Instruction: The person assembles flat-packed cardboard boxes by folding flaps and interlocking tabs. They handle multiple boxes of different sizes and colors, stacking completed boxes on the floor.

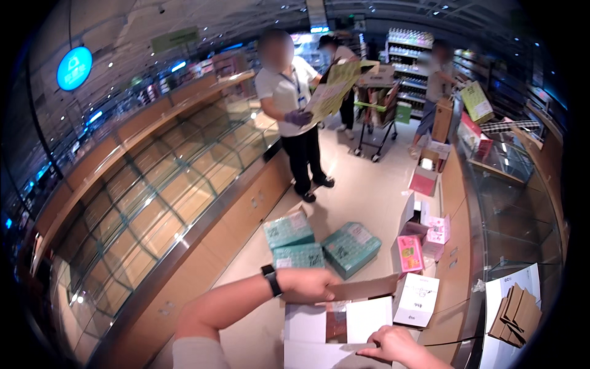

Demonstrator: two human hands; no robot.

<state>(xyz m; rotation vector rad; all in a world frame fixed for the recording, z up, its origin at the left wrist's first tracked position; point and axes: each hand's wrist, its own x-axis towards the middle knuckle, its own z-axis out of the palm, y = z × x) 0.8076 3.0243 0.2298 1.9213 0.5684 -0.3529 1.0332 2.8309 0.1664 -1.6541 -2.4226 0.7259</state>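
An opened cardboard carton [305, 323] with white flaps stands in front of me, and a reddish-brown patch shows through the gap in its middle. My left hand [309, 284], with a black band on the wrist, is closed on the brown far flap [365, 287]. At the near right side, my right hand [393, 344] has its fingers curled over the edge of a white flap. Just right of the carton sits a white box [416, 300]. Beyond my left hand lie teal boxes [350, 249] on the floor.
Pink boxes [410, 253] line the right cabinet. A glass-divided display counter [184, 190] runs along the left. A person [289, 104] holding a yellow-green carton [332, 92] stands ahead, near a shopping cart [376, 107]. Folded brown cardboard [516, 315] rests on the right counter.
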